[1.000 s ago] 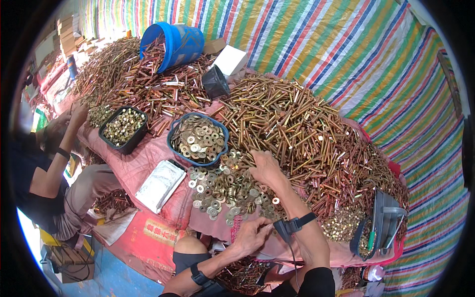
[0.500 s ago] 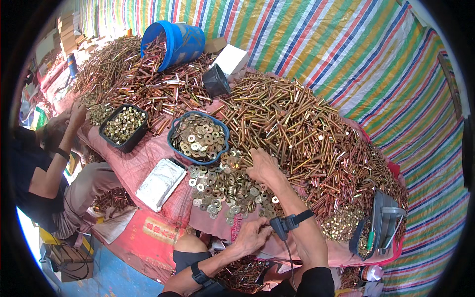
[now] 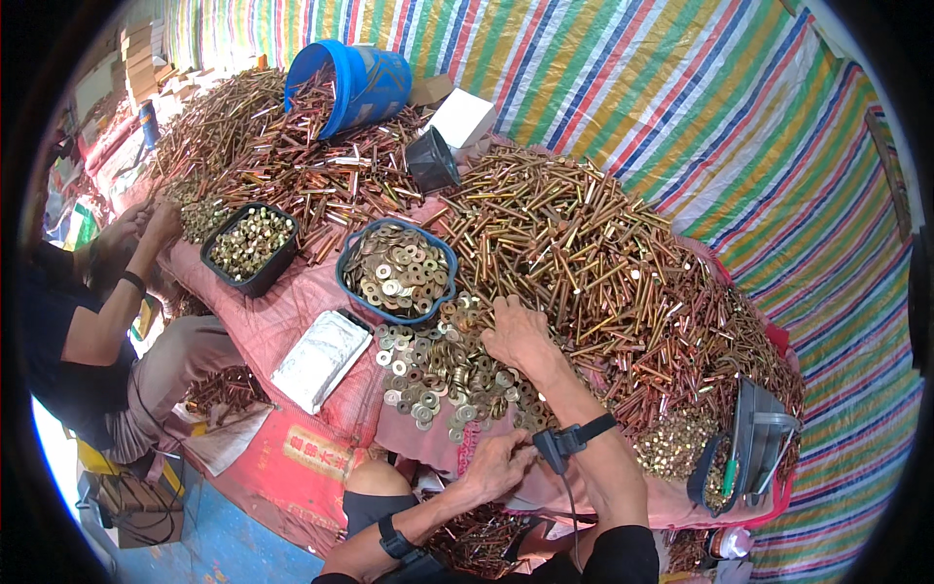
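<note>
My right hand [image 3: 518,333] reaches over the seam between a heap of coppery metal rods [image 3: 545,234] and a spread of loose flat washers [image 3: 443,365]. Its thumb and forefinger are apart, the fingertips down among the pieces. Lower and nearer to me, my left hand [image 3: 498,465] hovers by the front edge of the pink cloth [image 3: 404,428]. The fingers of that hand are curled together, and whatever they may hold is hidden. Beyond the loose washers stands a blue-rimmed basin [image 3: 450,292] heaped with more washers.
A black tub [image 3: 255,287] of brassy nuts and a silvery packet [image 3: 321,360] lie left of the basin. Behind are a tipped blue bucket [image 3: 375,92] and a small black pot [image 3: 433,161]. Small nuts [image 3: 671,443] lie right. Another person's hand [image 3: 163,224] works at far left.
The whole view has shifted slightly, so the heaps sit a little farther right. My hands stay nearly where they were. The other person's hand has moved slightly right.
</note>
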Available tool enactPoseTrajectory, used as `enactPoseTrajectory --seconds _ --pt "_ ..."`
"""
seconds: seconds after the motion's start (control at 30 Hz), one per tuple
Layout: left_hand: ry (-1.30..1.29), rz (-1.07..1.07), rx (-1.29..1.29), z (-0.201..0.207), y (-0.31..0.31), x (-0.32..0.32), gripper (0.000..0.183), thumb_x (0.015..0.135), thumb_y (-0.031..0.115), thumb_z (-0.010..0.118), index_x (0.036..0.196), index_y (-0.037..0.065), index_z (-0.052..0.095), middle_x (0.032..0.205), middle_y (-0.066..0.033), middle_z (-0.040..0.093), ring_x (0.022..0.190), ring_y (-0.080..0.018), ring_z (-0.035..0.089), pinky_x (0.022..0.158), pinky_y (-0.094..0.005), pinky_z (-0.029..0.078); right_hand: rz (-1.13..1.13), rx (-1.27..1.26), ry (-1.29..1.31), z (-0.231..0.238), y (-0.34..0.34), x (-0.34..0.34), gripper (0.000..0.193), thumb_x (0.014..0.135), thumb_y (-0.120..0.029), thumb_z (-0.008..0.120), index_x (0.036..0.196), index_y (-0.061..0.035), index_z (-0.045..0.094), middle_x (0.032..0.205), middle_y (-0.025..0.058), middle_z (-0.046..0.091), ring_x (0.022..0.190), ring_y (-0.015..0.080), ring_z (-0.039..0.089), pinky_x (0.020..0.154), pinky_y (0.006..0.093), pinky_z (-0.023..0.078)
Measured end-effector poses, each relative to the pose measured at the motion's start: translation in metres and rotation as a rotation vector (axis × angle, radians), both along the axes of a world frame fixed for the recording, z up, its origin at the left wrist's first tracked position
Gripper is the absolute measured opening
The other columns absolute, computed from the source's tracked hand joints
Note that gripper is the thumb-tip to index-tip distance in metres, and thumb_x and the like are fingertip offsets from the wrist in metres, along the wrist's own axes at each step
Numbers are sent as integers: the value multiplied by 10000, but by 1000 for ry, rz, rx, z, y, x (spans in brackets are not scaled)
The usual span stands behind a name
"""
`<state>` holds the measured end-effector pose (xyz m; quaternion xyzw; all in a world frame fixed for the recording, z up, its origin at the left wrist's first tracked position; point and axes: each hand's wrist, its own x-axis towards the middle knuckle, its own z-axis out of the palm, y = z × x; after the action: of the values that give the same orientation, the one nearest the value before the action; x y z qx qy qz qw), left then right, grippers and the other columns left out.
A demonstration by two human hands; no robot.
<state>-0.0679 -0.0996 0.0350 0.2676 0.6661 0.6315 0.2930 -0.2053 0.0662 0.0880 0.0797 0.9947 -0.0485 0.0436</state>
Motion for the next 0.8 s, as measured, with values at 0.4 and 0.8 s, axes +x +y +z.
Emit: enactPoseTrajectory --seconds 0.4,0.8 --pt "44 66 -6 -13 12 0 191 973 156 649 1066 0 709 770 -188 700 705 -316 699 677 -437 536 57 -6 84 -9 8 10 511 853 -349 668 1169 41 579 1188 281 598 1024 478 664 901 584 512" --pt "73 74 -112 -27 23 4 210 982 194 650 1090 33 730 803 -190 721 753 -351 726 691 -461 550 37 -47 8 3 10 5 553 842 -394 690 1135 75 664 1199 285 653 1115 480 655 951 565 514"
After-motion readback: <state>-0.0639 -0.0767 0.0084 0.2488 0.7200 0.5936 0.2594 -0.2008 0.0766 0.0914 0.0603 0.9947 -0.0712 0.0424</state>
